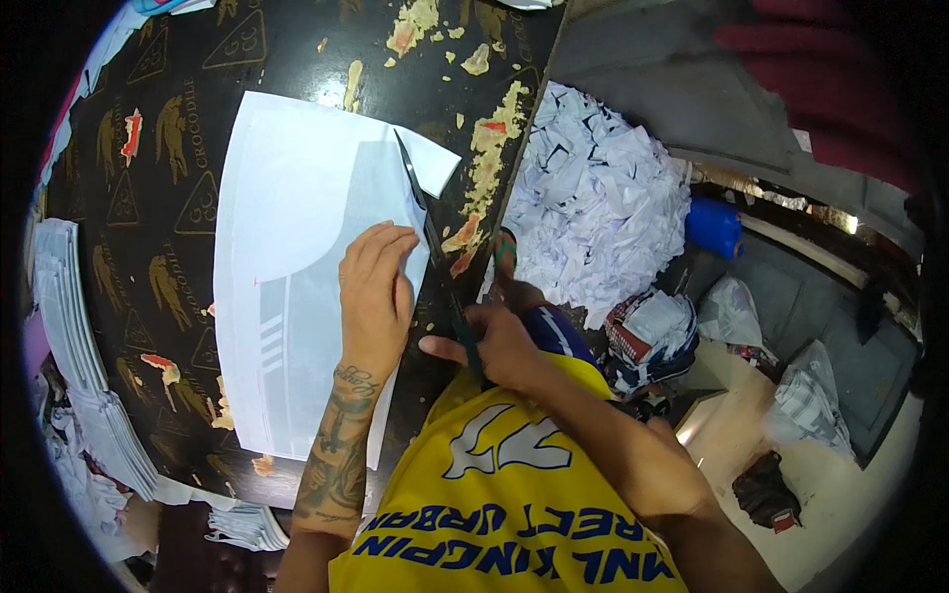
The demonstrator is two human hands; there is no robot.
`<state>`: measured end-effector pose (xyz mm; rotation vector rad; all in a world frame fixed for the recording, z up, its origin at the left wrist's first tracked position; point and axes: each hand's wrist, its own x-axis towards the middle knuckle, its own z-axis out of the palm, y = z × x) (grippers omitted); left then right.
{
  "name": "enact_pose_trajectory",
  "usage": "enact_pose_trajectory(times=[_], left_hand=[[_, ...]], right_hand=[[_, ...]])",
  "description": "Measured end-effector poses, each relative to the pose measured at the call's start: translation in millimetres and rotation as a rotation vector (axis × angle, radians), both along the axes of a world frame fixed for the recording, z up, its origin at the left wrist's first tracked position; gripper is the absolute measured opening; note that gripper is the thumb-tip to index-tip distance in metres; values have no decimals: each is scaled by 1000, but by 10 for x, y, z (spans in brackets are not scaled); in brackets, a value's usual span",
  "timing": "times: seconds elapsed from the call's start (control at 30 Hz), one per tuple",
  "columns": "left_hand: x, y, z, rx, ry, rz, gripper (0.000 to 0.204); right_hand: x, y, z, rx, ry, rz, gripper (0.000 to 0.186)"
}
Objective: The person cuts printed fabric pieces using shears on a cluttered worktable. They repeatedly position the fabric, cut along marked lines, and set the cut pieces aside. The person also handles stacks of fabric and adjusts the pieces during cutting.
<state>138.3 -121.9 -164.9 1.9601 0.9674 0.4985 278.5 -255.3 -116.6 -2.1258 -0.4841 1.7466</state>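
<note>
Big scissors (435, 242) at the edge of a white sheet (297, 208)

Right grip (489, 346) is wrapped around the handles (473, 361), blades (410, 173) at the sheet's upper right. Left grip (378, 282) rests on top, can't tell if it's pinching anything. Sheet's lying on that beat-up dark counter (168, 326).

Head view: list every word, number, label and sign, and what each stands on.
I won't copy wording; here is where it stands:
Yellow jersey: large white blue-edged digits and blue lettering, upside down.
Dark tabletop: repeated gold lettering with animal emblems and triangles.
Left forearm: tattooed script, too small to read.
White sheet: no lettering that I can make out.
</note>
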Motion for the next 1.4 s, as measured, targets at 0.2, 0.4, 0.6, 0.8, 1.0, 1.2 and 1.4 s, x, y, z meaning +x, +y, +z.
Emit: enact_pose_trajectory(times=[0.2, 0.4, 0.6, 0.8, 1.0, 1.2, 1.4], left_hand=[[-76, -41, -102, 12, -24, 20, 44], [246, -125, 96, 220, 103, 164, 45], [1214, -322, 326, 440, 401, -425, 44], [882, -450, 172, 103, 112, 460, 35], [788, -322, 184, 116, 163, 544, 42], [864, -372, 114, 98, 160, 600, 42], [962, -366, 114, 90, 182, 701, 41]], right_hand=[[-39, 68, -142, 31, -132, 103, 53], [976, 185, 284, 120, 121, 35, 36], [2657, 459, 624, 29, 42, 588, 42], [2613, 1272, 176, 39, -11, 1089, 54], [2158, 1697, 117, 37, -55, 1060, 60], [2122, 1627, 81, 93, -99, 1071, 58], [2345, 1806, 171, -47, -2, 1109, 54]])
